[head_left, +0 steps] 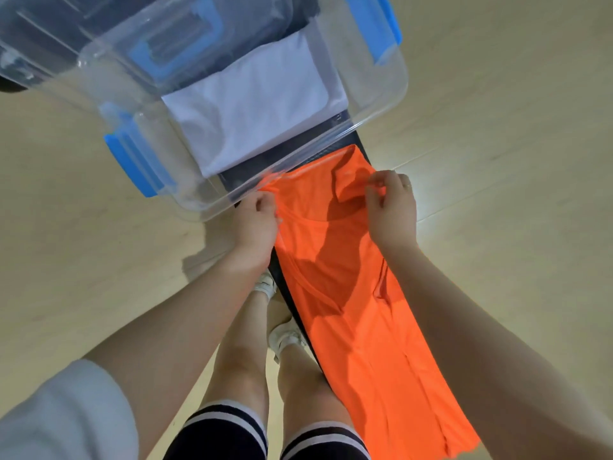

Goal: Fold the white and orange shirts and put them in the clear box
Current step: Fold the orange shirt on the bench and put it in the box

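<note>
The orange shirt [348, 293] is being folded now — it lies long and flat on a dark bench [282, 287]. The left hand [253, 224] pinches its top edge, fingers curled tight. The right hand [393, 207] pinches the other top corner. Next, I think, both hands must fold the cloth over evenly.

Just past the fingers sits the clear box [374, 104] — 1 folded white shirt [252, 107] is inside already.

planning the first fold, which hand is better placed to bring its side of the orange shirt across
Probably the right hand: it already pinches a lifted flap of the orange shirt near the collar. The left hand only grips the edge beside the clear box.
</note>
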`<state>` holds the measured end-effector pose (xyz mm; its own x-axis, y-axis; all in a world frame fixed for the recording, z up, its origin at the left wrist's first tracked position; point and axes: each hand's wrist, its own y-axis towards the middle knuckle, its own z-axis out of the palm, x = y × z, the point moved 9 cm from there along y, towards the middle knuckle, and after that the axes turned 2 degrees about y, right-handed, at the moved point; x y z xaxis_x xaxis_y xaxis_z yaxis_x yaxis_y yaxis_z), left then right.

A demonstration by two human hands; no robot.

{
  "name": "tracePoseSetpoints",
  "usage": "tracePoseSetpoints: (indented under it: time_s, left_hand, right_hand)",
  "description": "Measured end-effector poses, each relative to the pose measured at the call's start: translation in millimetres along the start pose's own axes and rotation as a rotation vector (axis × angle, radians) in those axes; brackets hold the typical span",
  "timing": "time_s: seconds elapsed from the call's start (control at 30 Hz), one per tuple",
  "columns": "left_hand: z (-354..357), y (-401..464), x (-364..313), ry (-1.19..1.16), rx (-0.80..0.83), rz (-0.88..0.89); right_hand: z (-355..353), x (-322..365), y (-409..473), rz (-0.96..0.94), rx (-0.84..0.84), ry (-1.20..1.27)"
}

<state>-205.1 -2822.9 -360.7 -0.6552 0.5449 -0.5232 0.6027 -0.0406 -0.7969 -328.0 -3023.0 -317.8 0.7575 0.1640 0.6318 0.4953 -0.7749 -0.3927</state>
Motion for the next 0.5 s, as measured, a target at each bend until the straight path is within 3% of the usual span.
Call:
tracePoseSetpoints:
  time_s: [0.07,0.17,0.37,0.5]
  left_hand:
    - [-11.0,-0.5,-0.2,0.059,-0.118,0.073]
    - [-16.1,-0.5,9.7,-0.059,-0.202,-0.016]
    - [7.4,5.4,-6.3,0.212,-0.093,0.040]
    - [15.9,1.8,-16.7,0.234,-0.011,0.087]
  right_hand:
    - [-1.9,-0.9,16.2,0.016,0.022,-0.019]
    - [11.9,2.9,33.2,0.013,0.118,-0.053]
    - [23.1,-3.4,41.7,0.034,0.128,-0.081]
    - [21.1,-3.9,37.8,-0.029,0.141,-0.079]
